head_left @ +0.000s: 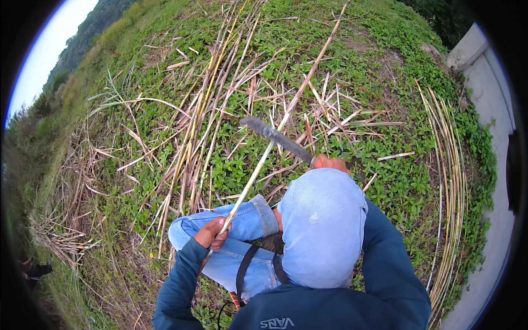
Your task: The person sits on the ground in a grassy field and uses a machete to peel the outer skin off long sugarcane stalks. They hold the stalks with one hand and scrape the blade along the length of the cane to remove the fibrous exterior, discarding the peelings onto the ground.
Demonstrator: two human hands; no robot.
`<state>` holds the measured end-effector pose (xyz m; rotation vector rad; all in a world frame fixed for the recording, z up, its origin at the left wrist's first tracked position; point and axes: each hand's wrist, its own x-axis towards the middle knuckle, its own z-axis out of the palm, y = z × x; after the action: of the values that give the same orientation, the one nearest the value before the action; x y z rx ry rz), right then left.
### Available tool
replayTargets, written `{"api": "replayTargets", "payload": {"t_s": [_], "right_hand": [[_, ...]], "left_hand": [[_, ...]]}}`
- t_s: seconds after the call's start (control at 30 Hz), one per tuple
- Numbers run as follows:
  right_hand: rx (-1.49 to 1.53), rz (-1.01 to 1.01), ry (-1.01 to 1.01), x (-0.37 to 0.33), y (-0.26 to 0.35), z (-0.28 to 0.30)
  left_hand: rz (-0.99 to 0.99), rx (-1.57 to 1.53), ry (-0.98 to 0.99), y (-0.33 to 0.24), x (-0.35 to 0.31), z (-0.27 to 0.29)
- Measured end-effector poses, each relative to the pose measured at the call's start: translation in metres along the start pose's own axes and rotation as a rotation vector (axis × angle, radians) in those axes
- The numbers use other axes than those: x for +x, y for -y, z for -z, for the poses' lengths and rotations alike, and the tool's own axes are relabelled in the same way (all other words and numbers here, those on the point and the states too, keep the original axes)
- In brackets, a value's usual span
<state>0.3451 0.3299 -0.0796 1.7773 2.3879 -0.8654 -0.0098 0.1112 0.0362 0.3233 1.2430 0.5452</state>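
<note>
The long cane (248,185), pale near and brown far, sits in the curled left hand (212,234), while the right hand (331,163) grasps a dark knife (285,144) crossing it.

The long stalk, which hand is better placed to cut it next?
Probably the right hand: it holds the knife, which crosses the stalk in this view. The left hand holds the stalk near its lower end, so seems better for steadying.
</note>
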Motion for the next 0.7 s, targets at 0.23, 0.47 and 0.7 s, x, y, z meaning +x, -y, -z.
{"api": "replayTargets", "payload": {"t_s": [0.23,0.47,0.7], "right_hand": [[0.050,-0.183,-0.334,0.061,-0.057,-0.016],[0.057,-0.122,-0.098,-0.004,-0.041,0.008],[0.080,0.024,0.098,-0.010,-0.028,-0.030]], "left_hand": [[0.112,-0.084,0.025,0.007,-0.029,0.043],[-0.667,1.241,-0.730,-0.008,0.016,0.045],[0.015,0.319,-0.312,-0.056,0.158,-0.005]]}}
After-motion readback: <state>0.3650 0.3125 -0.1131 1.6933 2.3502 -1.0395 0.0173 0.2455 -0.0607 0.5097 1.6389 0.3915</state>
